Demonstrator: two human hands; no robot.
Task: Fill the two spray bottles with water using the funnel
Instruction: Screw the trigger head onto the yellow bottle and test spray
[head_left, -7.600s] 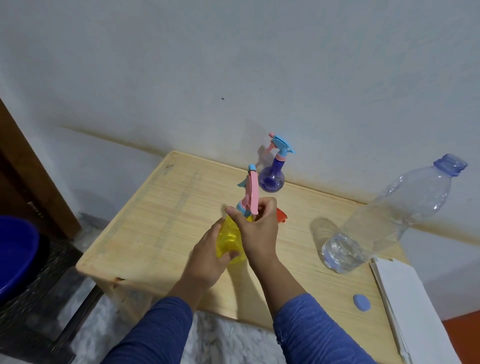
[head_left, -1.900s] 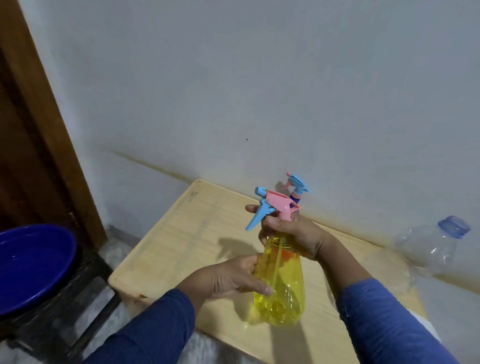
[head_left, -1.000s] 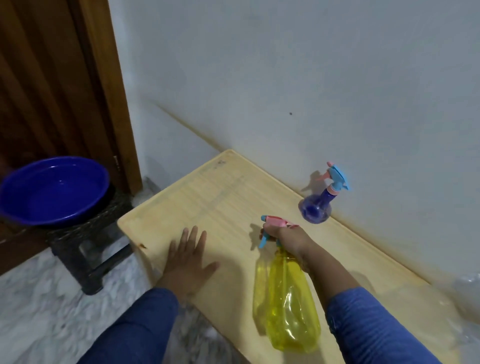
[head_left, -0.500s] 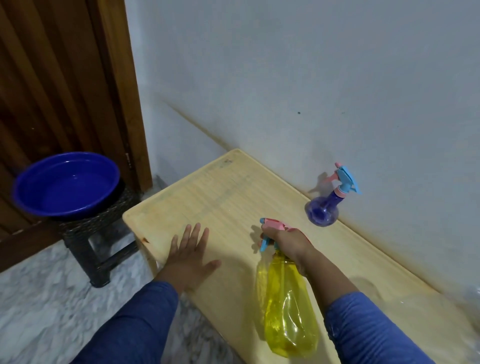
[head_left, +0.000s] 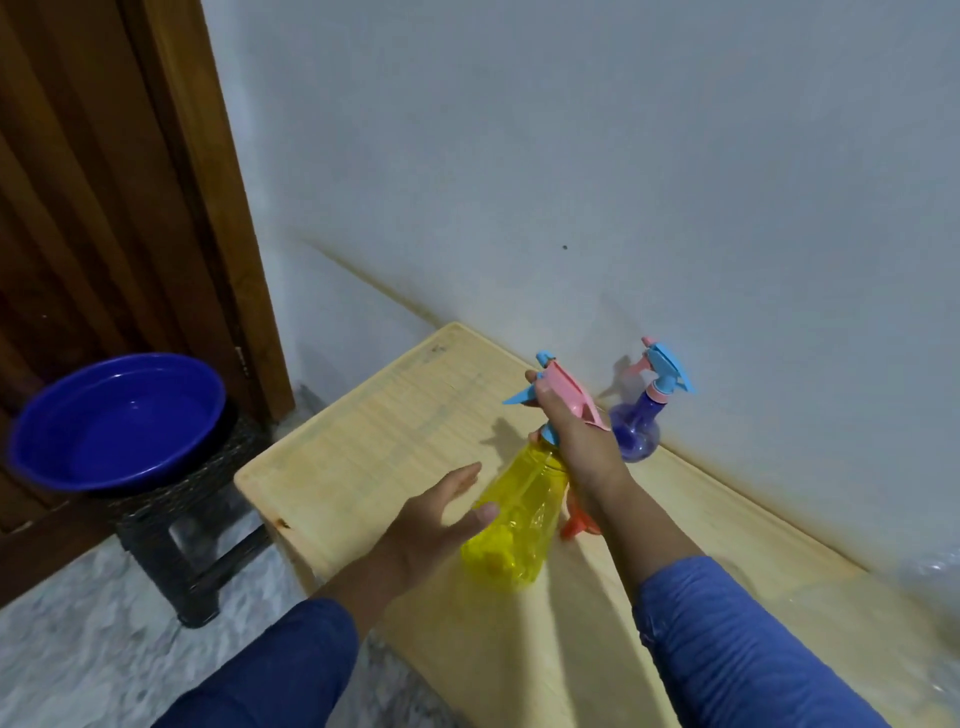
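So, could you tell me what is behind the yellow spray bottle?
An orange funnel shows partly behind the yellow spray bottle; the right hand and the bottle cover the rest of it.

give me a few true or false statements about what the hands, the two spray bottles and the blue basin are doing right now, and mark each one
1. The right hand grips the yellow bottle by its pink spray head. True.
2. The left hand is wrapped round the purple bottle. False: it is open, fingers straight, beside the yellow bottle; the purple bottle stands alone by the wall.
3. The blue basin sits on a dark stool left of the table. True.
4. The purple bottle has its spray head off. False: a blue and pink spray head is on it.
5. An orange funnel sits in the yellow bottle's neck. False: it shows low behind the bottle and right wrist.
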